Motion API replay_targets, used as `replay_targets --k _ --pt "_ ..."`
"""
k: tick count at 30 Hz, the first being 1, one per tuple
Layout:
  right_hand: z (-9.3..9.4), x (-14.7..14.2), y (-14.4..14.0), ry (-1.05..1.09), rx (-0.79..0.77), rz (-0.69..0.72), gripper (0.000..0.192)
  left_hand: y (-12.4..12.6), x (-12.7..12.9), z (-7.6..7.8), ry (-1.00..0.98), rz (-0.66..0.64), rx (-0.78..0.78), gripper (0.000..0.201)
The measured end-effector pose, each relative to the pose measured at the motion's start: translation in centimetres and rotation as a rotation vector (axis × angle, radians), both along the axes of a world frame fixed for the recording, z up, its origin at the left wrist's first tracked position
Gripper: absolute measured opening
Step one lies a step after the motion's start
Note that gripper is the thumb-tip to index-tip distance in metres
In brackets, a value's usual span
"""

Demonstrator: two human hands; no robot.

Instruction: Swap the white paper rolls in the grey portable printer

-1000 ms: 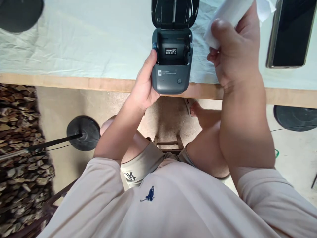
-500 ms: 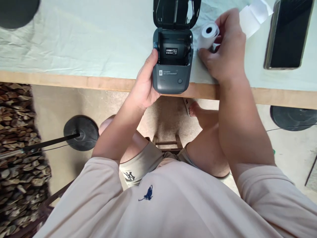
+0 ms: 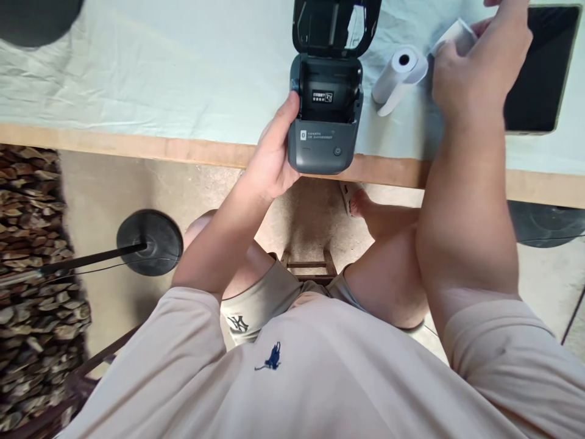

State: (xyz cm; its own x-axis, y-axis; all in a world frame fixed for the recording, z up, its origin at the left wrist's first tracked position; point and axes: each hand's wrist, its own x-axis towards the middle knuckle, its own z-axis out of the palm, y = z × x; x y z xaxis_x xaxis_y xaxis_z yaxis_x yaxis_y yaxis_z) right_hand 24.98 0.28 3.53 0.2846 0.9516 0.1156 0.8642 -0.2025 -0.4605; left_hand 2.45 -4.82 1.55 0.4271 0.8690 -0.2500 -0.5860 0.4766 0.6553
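Note:
A small dark grey label printer stands at the table's near edge with its lid flipped up and its paper bay empty. My left hand grips its left side. A white paper roll lies on the cloth just right of the printer, free of both hands. My right hand is further right and pinches a loose white strip of paper beside the roll.
A dark phone lies face up at the right, partly under my right hand. The table has a pale green cloth and a wooden front edge. Black round stand bases sit on the floor; stacked firewood is at left.
My right hand set the paper roll down on the cloth beside the printer, let go and moved right to the loose paper strip. My left hand stayed on the printer.

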Motion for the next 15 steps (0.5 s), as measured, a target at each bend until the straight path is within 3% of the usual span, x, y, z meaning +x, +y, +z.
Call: replay_targets --k 7,12,15 --pt "-2.1 1.1 1.6 -0.053 0.019 -0.227 0.057 0.0 0.0 0.2 0.032 0.000 -0.030 0.044" --pt "-2.5 2.0 1.1 -0.056 -0.045 -0.208 0.049 0.0 0.0 0.0 0.014 0.002 -0.032 0.044" --pt "-1.8 1.9 0.4 -0.010 0.068 -0.158 0.047 0.0 -0.1 -0.2 -0.010 -0.011 0.034 0.045"
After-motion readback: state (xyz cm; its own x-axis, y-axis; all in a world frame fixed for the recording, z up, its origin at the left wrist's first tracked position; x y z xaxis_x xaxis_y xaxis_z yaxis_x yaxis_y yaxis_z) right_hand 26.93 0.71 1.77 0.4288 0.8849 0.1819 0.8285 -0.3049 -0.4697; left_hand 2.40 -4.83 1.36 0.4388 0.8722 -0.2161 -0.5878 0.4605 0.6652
